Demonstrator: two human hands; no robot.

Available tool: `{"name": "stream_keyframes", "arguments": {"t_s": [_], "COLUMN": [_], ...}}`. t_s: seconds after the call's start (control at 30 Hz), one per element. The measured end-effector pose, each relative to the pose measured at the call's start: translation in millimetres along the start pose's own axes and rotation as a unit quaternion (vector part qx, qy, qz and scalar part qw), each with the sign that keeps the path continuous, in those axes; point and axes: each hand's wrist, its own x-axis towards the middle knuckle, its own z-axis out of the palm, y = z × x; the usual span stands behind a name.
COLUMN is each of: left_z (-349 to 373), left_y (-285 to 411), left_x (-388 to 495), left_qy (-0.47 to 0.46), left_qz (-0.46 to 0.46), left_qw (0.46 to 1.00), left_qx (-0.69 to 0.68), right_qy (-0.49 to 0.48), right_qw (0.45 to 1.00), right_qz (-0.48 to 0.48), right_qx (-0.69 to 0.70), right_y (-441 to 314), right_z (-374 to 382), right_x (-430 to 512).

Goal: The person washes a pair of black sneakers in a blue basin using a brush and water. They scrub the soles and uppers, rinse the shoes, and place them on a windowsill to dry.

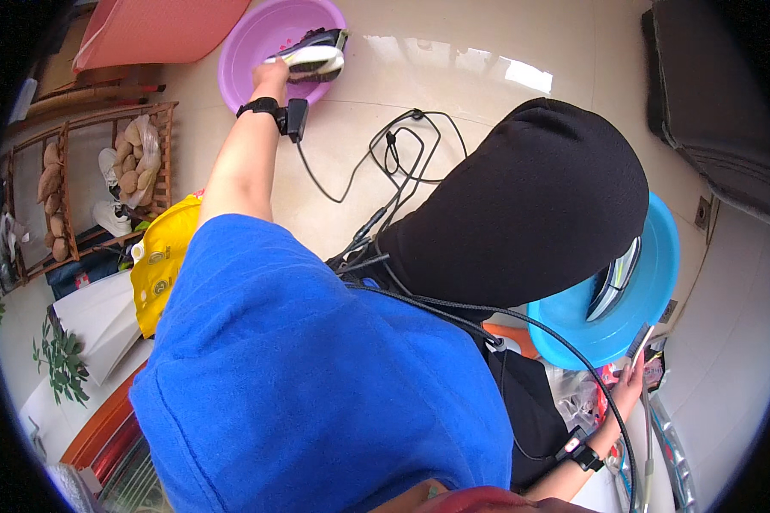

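Note:
In the upper left, my left hand [271,75] grips a dark shoe with a white sole [314,56]. The shoe is tilted over the purple plastic basin [230,64], overlapping its right rim. At the lower right, my right hand [627,383] holds a scrub brush [640,343], bristles up beside the near rim of a blue plastic basin [666,256]. Inside that blue basin rests another shoe, dark with white trim [615,285], partly hidden behind my black-clad knee [539,199].
Black cables [404,154] loop over the tiled floor and run across my body. On the left stand a wooden rack [70,186] with potatoes and white shoes, and a yellow bag [163,263]. Plastic packaging [574,394] lies near my right hand. Dark furniture [718,96] fills the upper right.

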Motion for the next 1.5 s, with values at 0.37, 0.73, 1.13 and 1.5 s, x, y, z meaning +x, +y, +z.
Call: {"name": "stream_keyframes", "arguments": {"t_s": [0.37,0.73,1.13,1.5], "left_z": [42,78,-194,-277], "left_y": [60,63,44,109], "left_x": [-221,-222,-221,-406], "left_qy": [-0.410,-0.511,-0.662,-0.628], "left_qz": [0.627,0.561,0.045,0.128], "left_qw": [0.588,0.538,0.601,0.767], "left_qx": [0.305,0.367,0.446,-0.041], "right_qy": [0.014,0.013,-0.046,-0.067], "right_qw": [0.999,1.000,0.999,0.986], "right_qz": [-0.026,0.016,-0.005,-0.064], "right_qx": [0.018,0.004,-0.021,0.139], "right_y": [-7,-1,-29,4], "right_z": [4,4,-11,-8], "right_x": [-2,-16,4,13]}}
